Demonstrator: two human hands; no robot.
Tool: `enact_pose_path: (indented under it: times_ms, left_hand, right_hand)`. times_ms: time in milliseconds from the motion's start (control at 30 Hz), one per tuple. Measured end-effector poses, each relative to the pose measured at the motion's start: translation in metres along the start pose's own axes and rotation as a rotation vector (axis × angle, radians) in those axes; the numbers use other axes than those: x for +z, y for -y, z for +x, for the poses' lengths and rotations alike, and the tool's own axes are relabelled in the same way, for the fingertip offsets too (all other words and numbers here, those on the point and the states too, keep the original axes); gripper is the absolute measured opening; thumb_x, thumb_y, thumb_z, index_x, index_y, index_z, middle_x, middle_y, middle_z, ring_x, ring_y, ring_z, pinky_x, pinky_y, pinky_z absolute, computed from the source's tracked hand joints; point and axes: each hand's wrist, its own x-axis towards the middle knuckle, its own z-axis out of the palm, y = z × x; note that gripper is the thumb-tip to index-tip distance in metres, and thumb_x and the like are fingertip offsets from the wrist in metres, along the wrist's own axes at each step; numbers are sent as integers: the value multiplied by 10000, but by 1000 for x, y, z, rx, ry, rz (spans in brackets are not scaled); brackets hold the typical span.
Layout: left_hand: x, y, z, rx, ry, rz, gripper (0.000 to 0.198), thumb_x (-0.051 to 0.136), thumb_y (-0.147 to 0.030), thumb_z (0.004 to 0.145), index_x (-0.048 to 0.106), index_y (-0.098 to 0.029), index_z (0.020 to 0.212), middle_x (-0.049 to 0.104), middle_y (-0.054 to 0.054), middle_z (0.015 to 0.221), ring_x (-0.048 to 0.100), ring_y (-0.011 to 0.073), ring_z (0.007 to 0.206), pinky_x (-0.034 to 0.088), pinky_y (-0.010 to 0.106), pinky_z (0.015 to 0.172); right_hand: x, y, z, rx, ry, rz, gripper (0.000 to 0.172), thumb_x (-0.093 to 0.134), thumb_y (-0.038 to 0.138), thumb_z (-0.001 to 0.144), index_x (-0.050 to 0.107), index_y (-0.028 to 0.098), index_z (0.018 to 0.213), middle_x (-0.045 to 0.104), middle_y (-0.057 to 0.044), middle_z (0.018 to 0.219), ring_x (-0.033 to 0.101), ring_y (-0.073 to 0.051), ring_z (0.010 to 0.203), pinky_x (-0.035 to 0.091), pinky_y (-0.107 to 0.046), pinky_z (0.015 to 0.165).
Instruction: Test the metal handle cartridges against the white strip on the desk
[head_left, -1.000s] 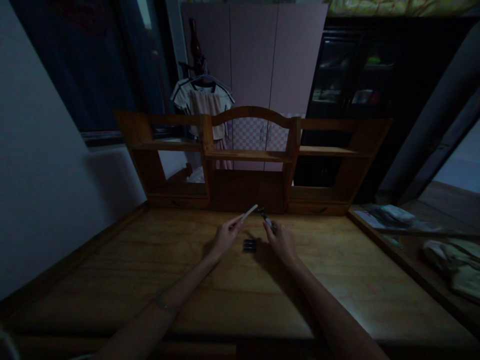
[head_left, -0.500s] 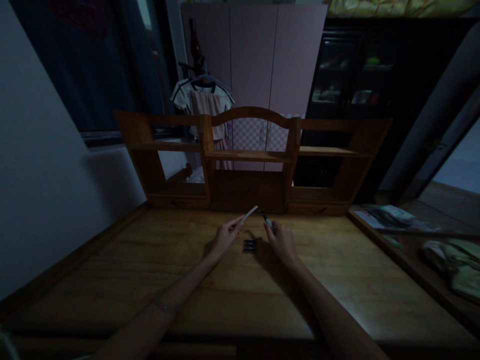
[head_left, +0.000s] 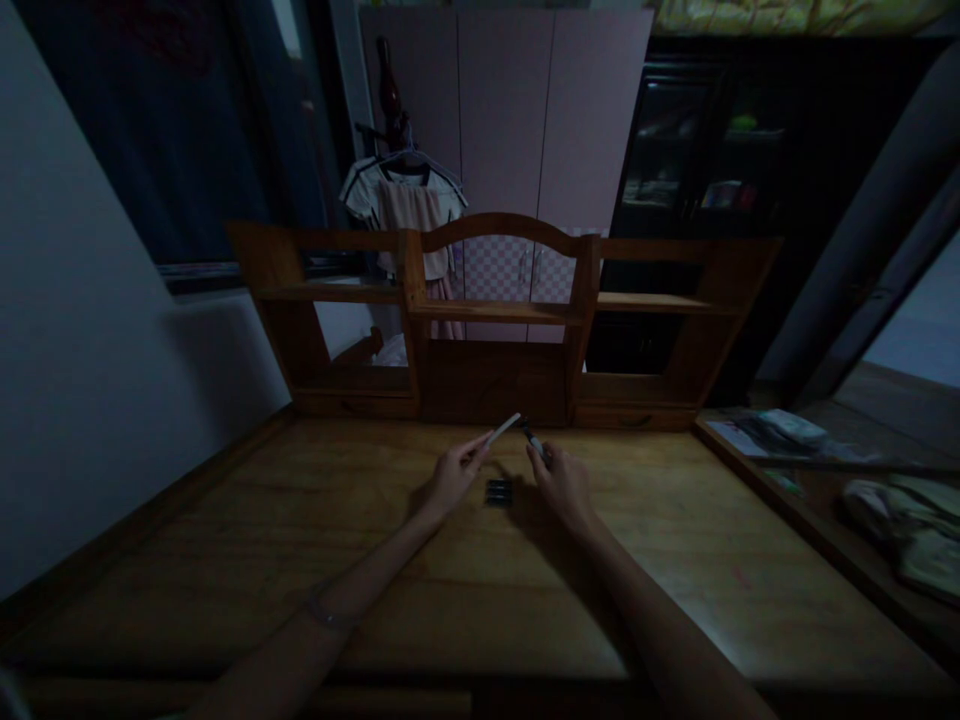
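My left hand (head_left: pixel 454 476) is closed on a thin, pale flat stick (head_left: pixel 502 430), which slants up to the right. Closed too, my right hand (head_left: pixel 561 482) holds a slim tool (head_left: pixel 534 440) with a light body and a dark tip, angled up to the left. The two tips are near each other above the desk; whether they touch is too dark to tell. Between and below the hands, a small group of dark objects (head_left: pixel 499 492) lies in a stack of rows on the wooden desk (head_left: pixel 375 600).
A wooden shelf unit (head_left: pixel 495 313) stands along the desk's back edge. Beyond the raised right edge lie papers (head_left: pixel 787 428) and a pale cloth bundle (head_left: pixel 919 530). A wall (head_left: pixel 97 400) borders the left side.
The pale stick in my left hand has shifted slightly to the right. The tool in my right hand has tilted a little, and both hands keep their hold.
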Motion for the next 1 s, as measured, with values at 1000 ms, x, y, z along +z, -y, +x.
enact_pose_path:
  times_ms: [1000]
  left_hand:
    - [0,-9,-2,18,-37,13,389,514,-366,872,592,-204,1216,613,62,1225,591,216,1084,470,329,918]
  right_hand:
    - [-6,3,-2,-5,-15,37,476,284,483,962,640,191,838,662,-50,675,598,-153,613,223,-253,519]
